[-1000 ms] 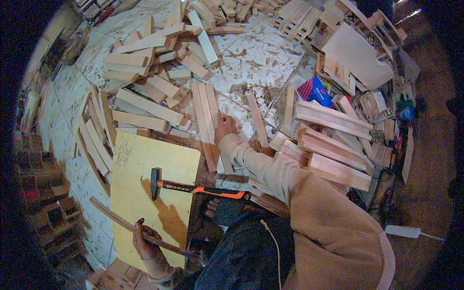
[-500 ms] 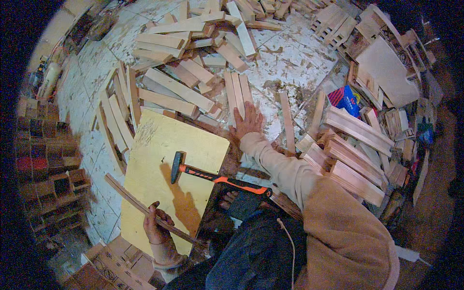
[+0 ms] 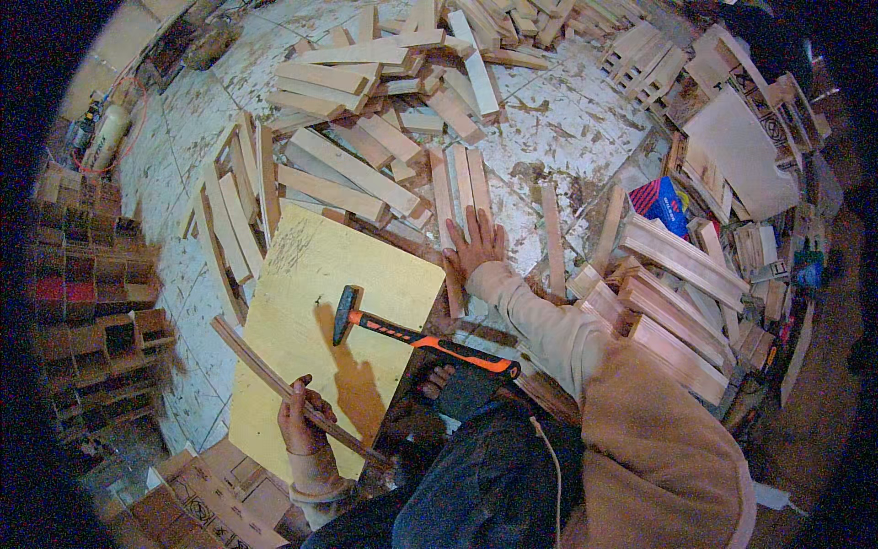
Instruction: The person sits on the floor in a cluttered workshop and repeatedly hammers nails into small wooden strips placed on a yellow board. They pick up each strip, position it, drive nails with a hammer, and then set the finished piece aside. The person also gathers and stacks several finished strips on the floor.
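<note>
My left hand (image 3: 305, 423) is closed around a long thin wooden strip (image 3: 249, 359), held slanting over the left side of a yellow board (image 3: 302, 252). My right hand (image 3: 476, 245) reaches forward with fingers spread, resting on a small group of light wooden strips (image 3: 474, 178) on the floor. One wooden strip (image 3: 443, 197) at the left of that group passes beside the thumb and extends nearer to me than the others. Across the board lies a hammer (image 3: 430, 344) with a dark head and an orange and black handle, touched by neither hand.
Piles of wooden pieces (image 3: 357, 174) spread beyond the board. Stacked grooved wood pieces (image 3: 677, 320) lie at the right, near a blue and red package (image 3: 660, 207). Small wooden boxes (image 3: 91, 265) line the left, and cardboard (image 3: 215, 503) sits at lower left.
The leftmost strip under my right hand has slid toward me, apart from the other two. My left hand keeps its strip. The whole view has shifted slightly.
</note>
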A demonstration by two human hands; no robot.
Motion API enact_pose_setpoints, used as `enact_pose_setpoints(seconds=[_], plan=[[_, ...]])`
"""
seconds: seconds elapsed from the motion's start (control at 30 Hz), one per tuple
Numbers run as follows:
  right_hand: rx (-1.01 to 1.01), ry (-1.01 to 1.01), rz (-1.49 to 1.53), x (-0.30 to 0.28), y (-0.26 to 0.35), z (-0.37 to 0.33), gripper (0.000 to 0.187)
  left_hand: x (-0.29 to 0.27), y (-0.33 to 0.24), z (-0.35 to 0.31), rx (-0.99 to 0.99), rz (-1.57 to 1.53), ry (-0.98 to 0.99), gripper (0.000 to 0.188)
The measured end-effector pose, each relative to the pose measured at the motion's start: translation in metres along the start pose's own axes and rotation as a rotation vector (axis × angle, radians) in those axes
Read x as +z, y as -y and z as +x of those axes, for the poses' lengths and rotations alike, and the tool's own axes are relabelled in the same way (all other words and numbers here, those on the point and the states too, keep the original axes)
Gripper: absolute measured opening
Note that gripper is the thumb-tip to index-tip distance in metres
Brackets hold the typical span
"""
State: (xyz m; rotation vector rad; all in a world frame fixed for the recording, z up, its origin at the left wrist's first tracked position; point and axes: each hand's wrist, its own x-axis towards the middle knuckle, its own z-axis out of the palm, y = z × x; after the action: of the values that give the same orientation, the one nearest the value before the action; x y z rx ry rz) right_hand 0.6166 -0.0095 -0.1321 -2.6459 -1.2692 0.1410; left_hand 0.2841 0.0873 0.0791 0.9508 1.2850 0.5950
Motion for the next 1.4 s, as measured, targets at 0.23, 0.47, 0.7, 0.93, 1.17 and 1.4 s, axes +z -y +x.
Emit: enact_pose_setpoints(seconds=[0.23,0.47,0.7,0.93,1.17,1.4], plan=[[-0.045,-0.077,0.001,-0.0046,0.0011,-0.0026,0.061,0.0011,0.0005,0.0025,-0.03,0.009,0.002,0.038],[-0.031,-0.108,0.004,-0.0001,0.0013,-0.0045,0.056,-0.0003,0.0039,0.0022,-0.012,-0.009,0.022,0.036],[-0.029,-0.112,-0.03,0.0031,-0.0002,-0.004,0.057,-0.0003,0.0027,0.0065,-0.014,0.031,0.026,0.039],[-0.046,-0.138,-0.007,0.0008,-0.0017,-0.0056,0.056,0.0028,0.0026,0.0049,-0.014,-0.004,0.021,0.039],[-0.055,-0.183,0.057,0.0039,-0.0035,-0.0049,0.054,0.0049,-0.0004,0.0043,-0.039,-0.008,0.033,0.038],[-0.045,-0.151,-0.003,0.0036,-0.0015,-0.0064,0.056,0.0024,0.0014,0.0027,-0.004,0.002,0.035,0.037]])
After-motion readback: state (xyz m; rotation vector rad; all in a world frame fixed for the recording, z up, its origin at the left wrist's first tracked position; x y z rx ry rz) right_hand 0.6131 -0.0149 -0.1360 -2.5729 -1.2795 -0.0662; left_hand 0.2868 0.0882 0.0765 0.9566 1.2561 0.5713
